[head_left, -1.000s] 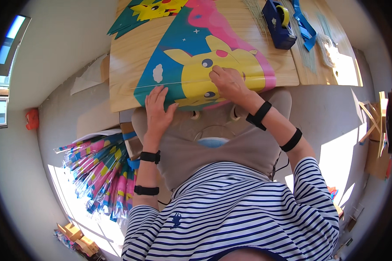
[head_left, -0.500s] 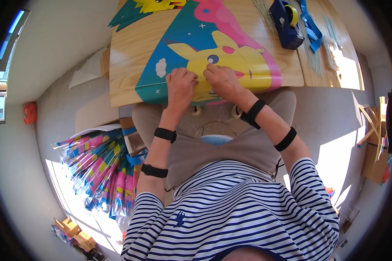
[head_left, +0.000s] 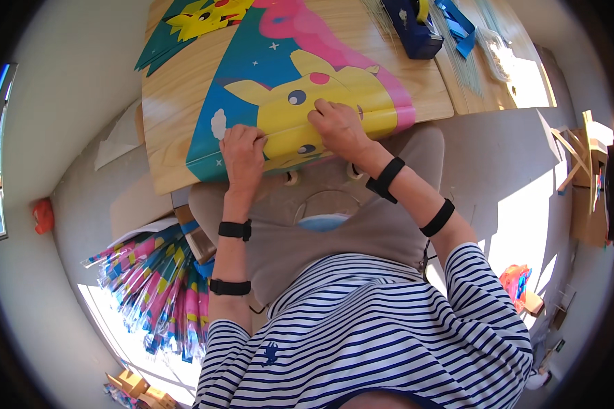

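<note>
A large triangular printed sheet, like a kite sail, lies over the near edge of the table. It is teal and pink with a yellow cartoon animal, and a crease runs along its near side. My left hand is closed at that crease, fingertips pinching the sheet beside the white cloud print. Farther right, my right hand has its fingers curled and pressed together on the yellow part, between the two printed eyes. The fingertips of both hands are partly hidden, and the sheet's near edge hangs toward my lap.
More printed sheets are stacked at the far left of the wooden table. A dark blue tape dispenser, blue ribbon and thin pale rods sit far right. Plastic-wrapped printed bundles are low on the left.
My hands have moved apart: the left has slid left along the crease toward the cloud print, while the right stays on the yellow area. The whole view has shifted a little.
</note>
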`<state>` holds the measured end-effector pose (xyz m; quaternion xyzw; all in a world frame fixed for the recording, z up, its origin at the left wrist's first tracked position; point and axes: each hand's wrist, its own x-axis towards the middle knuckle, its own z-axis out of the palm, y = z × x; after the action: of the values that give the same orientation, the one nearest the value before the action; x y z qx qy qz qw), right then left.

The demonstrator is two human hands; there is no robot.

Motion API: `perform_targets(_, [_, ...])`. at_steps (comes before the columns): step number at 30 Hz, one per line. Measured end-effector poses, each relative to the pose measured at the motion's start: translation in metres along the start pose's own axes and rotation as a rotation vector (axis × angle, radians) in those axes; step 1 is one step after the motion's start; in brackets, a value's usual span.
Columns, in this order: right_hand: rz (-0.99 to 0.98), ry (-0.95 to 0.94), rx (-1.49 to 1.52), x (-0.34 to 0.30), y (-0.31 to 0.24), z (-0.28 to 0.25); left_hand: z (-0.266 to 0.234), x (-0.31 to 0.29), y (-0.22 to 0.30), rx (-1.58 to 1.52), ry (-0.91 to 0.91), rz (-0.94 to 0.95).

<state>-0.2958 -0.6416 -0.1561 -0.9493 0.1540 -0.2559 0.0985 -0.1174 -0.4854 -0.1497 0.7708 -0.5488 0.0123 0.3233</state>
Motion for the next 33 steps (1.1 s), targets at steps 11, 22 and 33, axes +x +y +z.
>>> perform_targets(11, [0.133, 0.002, 0.003, -0.009, 0.003, -0.009, 0.001, 0.002, 0.004, -0.048, 0.021, 0.024])
perform_targets(22, [0.157, 0.052, 0.036, -0.015, 0.011, -0.009, 0.004, 0.003, 0.005, -0.064, 0.023, 0.025])
perform_targets(33, [0.183, 0.016, 0.080, -0.017, 0.013, -0.007, -0.013, -0.001, -0.008, -0.033, 0.045, -0.052])
